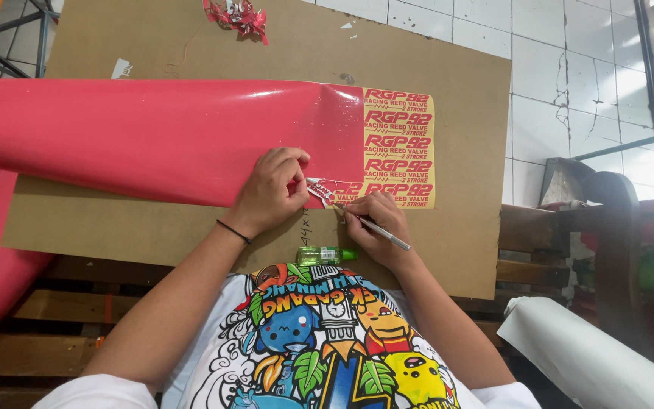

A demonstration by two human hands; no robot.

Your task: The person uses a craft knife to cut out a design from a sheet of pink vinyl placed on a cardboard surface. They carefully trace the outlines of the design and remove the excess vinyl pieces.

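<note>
Weeding step, by the look: left hand [272, 189] pinches waste red film on the sticker sheet [398, 148]; right hand [378, 220] grips a thin blade tool [382, 232] beside it. Next calls for lifting cleanly.

A vinyl sheet [160, 136] lies across the board [448, 250], its sticker panel [399, 148] at centre frame. A small bottle [325, 255] sits below it; paper scraps [238, 17] lie at upper centre, a paper roll [592, 356] lower right.

Item count, work surface

Two hands [270, 189] [378, 220], one red sheet [153, 136], one yellow panel [399, 144], one brown board [448, 250], one metal tool [384, 234], one green bottle [325, 255], one white roll [592, 356], one wristband [234, 232].
</note>
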